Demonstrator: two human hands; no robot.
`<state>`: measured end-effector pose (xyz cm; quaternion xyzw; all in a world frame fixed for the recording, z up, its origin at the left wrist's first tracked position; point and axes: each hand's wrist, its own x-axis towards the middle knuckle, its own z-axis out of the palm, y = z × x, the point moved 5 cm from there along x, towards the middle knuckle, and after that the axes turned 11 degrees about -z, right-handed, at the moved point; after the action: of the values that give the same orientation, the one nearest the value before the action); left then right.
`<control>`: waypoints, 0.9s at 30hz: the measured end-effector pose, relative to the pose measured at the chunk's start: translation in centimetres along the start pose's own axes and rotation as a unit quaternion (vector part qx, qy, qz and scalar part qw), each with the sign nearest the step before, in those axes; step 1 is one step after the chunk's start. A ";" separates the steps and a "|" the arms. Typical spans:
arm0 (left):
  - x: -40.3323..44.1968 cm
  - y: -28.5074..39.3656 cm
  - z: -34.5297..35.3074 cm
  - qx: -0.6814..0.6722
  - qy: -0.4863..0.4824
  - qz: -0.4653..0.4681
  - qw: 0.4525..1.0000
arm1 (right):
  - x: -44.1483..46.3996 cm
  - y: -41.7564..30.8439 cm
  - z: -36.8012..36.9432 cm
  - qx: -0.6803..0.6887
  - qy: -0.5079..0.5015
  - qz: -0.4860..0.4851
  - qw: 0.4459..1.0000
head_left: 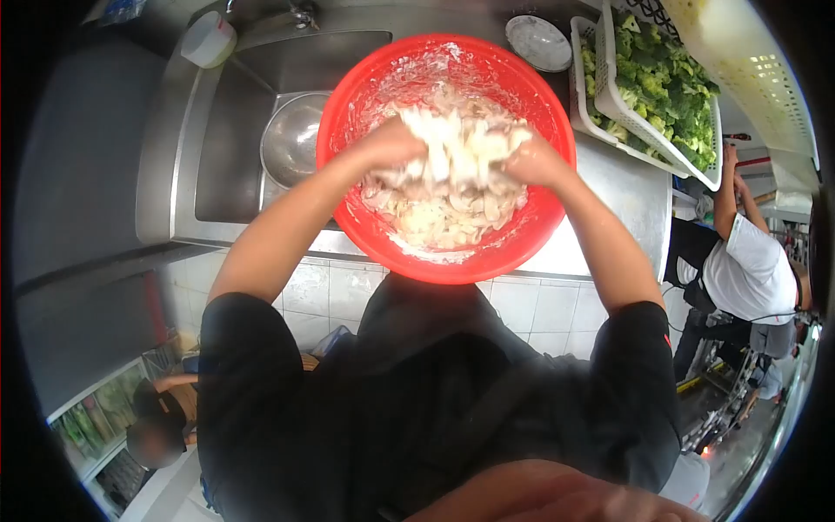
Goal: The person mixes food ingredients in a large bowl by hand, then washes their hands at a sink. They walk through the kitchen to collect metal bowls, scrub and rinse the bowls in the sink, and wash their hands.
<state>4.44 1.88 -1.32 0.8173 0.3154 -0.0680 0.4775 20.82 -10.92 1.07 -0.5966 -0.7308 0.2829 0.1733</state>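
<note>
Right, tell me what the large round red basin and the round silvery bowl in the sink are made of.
Large round red basin: probably smooth plastic with a slight gloss, judging by its even colour and broad rim. Round silvery bowl: likely stainless steel, given its grey sheen and bright highlights.

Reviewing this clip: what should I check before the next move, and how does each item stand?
1. Left hand and right hand within the rim of the red basin: ok.
2. Pale slices contained in the basin: ok.
3. Hands clear of food: not ok; slices are against both.
4. Firm grip on the slices: cannot tell; blurred.
5. Basin fully supported underneath: cannot tell; base hidden.
6. Broccoli kept outside the basin: ok; it sits in white baskets.
</note>
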 end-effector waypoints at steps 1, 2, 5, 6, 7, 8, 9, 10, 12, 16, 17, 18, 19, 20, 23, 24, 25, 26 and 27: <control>-0.5 -0.1 1.7 0.040 0.002 0.035 0.999 | -0.4 -1.7 0.4 -0.119 0.006 -0.091 0.989; -1.1 -0.7 3.6 0.088 -0.012 0.037 0.995 | -0.9 -0.2 2.9 -0.185 -0.092 -0.054 0.977; -2.4 -0.2 7.3 0.197 -0.111 -0.032 0.974 | -2.8 -0.8 8.8 -0.203 -0.092 -0.080 0.972; -2.6 -0.8 7.8 0.274 -0.175 -0.094 0.941 | -1.4 -0.8 10.0 -0.239 -0.249 -0.011 0.938; -1.7 -1.8 7.7 0.277 -0.176 -0.098 0.939 | 0.0 0.6 10.8 -0.222 -0.265 0.011 0.938; 0.3 -2.8 7.7 0.217 -0.154 -0.087 0.960 | 1.2 2.4 11.2 -0.205 -0.283 0.036 0.936; 1.9 -3.4 7.2 0.160 -0.126 -0.074 0.976 | 2.7 3.5 9.7 -0.187 -0.213 0.063 0.957; 2.2 -3.5 7.6 0.162 -0.126 -0.072 0.976 | 3.6 4.5 8.5 -0.165 -0.146 0.091 0.971; 2.3 -4.4 5.9 -0.073 0.093 -0.157 0.980 | 4.7 6.6 6.8 -0.015 -0.076 0.171 0.982; 3.8 -5.5 4.7 -0.103 0.203 -0.071 0.971 | 2.8 2.4 6.5 0.222 0.061 0.190 0.954; 4.6 -7.0 5.2 -0.098 0.123 -0.171 0.973 | 2.0 -0.5 6.9 0.286 0.051 0.149 0.945; 3.4 -5.9 5.4 -0.137 0.097 -0.187 0.968 | 1.8 -2.2 7.2 0.138 0.141 0.037 0.980; 2.9 -4.6 5.0 -0.173 0.078 -0.197 0.962 | 1.5 -2.5 7.5 0.009 0.121 0.013 0.993; 2.5 -5.1 4.9 -0.173 0.078 -0.199 0.961 | 1.2 -2.8 7.8 -0.124 0.108 -0.008 0.986; 0.4 -4.5 4.3 -0.428 -0.091 -0.150 0.887 | 0.9 3.5 10.2 -0.221 -0.122 0.094 0.963; -2.0 -1.8 2.1 -0.269 -0.106 -0.168 0.942 | 1.5 4.7 10.1 -0.241 -0.209 0.092 0.943; -1.1 -2.8 1.1 -0.063 -0.082 -0.089 0.991 | 1.1 3.4 9.1 -0.241 -0.212 0.090 0.943; -0.3 -3.8 0.0 0.145 -0.027 -0.014 0.989 | 0.1 0.9 6.9 -0.230 -0.196 0.125 0.945; -0.8 -4.3 0.0 0.142 -0.026 -0.017 0.989 | -1.1 -1.5 5.3 -0.219 -0.179 0.159 0.946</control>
<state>1.25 3.03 -4.14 0.8693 0.3041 -0.1418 0.3630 16.75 -13.24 -2.05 -0.6676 -0.6896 0.2419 -0.1424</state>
